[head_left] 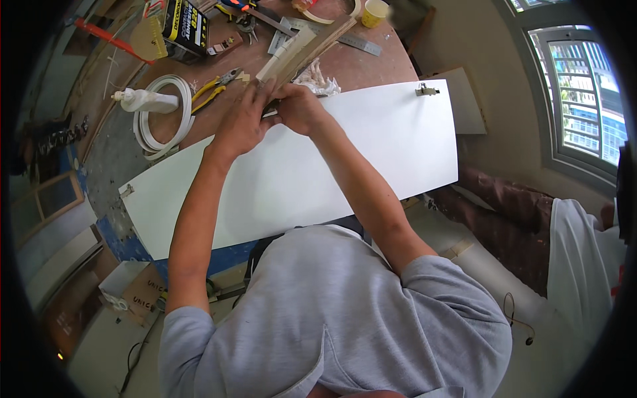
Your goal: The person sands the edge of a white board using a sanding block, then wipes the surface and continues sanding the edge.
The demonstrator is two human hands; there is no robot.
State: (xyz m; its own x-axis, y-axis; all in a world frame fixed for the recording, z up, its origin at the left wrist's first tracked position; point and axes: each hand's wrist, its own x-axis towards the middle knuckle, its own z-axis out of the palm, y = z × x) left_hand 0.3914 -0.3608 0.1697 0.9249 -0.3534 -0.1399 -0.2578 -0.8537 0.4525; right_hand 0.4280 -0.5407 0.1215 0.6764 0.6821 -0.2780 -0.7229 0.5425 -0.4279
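Note:
A long white panel (378, 149) with metal hinges (428, 90) near its ends lies across the table in front of me. Both my hands meet above its far edge. My left hand (244, 119) is closed, its fingers bent forward beside the near end of some rough wooden strips (318, 46). Pressed close to it, my right hand (302, 109) is curled too. A small dark piece shows between them, but fingers cover most of it and I cannot make out its kind. Crumpled whitish scraps (320, 81) lie just beyond my right hand.
Yellow-handled pliers (209, 93), a coil of white edging strip (141, 136) and a white squeeze bottle (149, 101) lie left. Farther back are an adhesive tin (186, 30), a metal ruler (361, 45) and a yellow cup (375, 13). Another person's legs (511, 205) are at right.

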